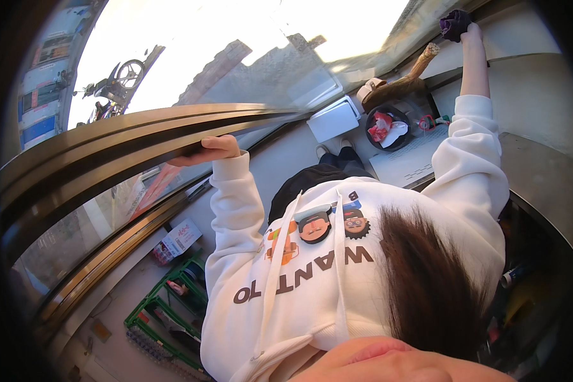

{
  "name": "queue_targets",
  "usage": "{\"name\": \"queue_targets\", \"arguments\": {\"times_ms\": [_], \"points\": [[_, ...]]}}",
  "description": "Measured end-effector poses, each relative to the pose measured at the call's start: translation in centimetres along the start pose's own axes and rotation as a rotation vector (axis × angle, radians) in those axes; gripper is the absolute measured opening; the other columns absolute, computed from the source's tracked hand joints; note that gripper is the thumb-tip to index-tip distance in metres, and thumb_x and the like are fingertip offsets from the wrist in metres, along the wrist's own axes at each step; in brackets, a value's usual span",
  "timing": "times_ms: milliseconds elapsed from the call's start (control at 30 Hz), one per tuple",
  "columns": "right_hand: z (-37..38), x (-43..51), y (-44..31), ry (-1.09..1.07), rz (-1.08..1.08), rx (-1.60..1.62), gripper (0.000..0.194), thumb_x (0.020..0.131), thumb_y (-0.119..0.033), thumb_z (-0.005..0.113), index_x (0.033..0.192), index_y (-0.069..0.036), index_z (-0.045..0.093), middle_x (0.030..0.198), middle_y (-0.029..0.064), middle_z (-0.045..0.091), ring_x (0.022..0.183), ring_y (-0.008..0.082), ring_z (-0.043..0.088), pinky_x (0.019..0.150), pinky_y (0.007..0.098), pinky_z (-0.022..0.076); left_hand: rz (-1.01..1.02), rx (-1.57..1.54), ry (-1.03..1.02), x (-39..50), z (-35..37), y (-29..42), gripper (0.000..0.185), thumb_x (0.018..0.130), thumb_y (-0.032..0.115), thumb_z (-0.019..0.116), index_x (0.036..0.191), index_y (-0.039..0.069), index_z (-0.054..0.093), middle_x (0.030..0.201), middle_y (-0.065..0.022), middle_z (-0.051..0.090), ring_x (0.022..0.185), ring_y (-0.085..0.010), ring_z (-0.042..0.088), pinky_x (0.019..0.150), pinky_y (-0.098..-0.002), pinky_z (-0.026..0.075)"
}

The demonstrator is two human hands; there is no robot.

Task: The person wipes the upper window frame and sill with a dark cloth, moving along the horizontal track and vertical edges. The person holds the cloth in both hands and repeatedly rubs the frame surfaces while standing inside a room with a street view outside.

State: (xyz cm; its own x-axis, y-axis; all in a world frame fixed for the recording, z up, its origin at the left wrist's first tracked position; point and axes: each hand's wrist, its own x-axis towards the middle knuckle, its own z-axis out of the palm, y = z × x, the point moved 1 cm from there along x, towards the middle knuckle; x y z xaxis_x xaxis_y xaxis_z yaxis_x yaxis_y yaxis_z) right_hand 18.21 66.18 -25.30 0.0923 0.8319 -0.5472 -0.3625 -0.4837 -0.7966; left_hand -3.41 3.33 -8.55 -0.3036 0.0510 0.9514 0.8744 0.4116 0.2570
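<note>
My left hand [215,149] grips the edge of a bronze-coloured metal window frame [138,138], thumb on the near side and the other fingers partly hidden behind it. My right arm stretches far out to the upper right. In my right hand [472,33] is a bunched dark purple cloth [454,25], close to the frame at the pane's far edge. Whether the cloth touches the glass cannot be made out. Bright window glass [267,71] spans the space between my hands.
Below stand a black bin [387,129] with red and white wrappers, a white container [334,119] and a wooden pole [422,62]. A green crate rack [167,296] and a printed carton [184,236] are at lower left. Outside is a motorcycle [119,81].
</note>
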Motion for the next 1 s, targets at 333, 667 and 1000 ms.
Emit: {"name": "queue_targets", "arguments": {"times_ms": [333,667,1000], "points": [[0.1,-37.1,23.1,-0.115,-0.049,-0.345,0.054,0.098,-0.027,0.031,0.136,0.008,0.016,0.136,0.0299,0.027,0.126,0.0397,0.032,0.104,0.0423,0.0296,0.029,-0.042,0.004,0.5,0.2,0.6,0.070,0.093,0.040,0.033,0.141,0.000,0.001,0.136,-0.0254,0.023,0.122,-0.0319,0.040,0.092,-0.0399,0.048],[1.2,-43.2,29.1,-0.513,1.282,0.159,0.042,0.093,-0.022,0.022,0.092,0.001,0.057,0.085,0.0196,0.059,0.079,0.0313,0.058,0.077,0.0497,0.0480,-0.039,-0.070,0.005,0.6,0.7,1.6,0.072,0.092,0.038,0.036,0.140,-0.003,0.002,0.138,-0.0264,0.021,0.124,-0.0322,0.036,0.098,-0.0436,0.041],[-0.8,-3.8,8.9,-0.126,0.061,0.189,0.024,0.079,-0.004,0.043,0.097,0.009,0.053,0.096,0.0176,0.059,0.075,0.0295,0.063,0.066,0.0416,0.0553,0.025,-0.030,0.036,0.7,1.1,1.1,0.068,0.093,0.037,0.035,0.139,-0.002,0.005,0.131,-0.0254,0.029,0.112,-0.0297,0.048,0.086,-0.0403,0.051]]}}
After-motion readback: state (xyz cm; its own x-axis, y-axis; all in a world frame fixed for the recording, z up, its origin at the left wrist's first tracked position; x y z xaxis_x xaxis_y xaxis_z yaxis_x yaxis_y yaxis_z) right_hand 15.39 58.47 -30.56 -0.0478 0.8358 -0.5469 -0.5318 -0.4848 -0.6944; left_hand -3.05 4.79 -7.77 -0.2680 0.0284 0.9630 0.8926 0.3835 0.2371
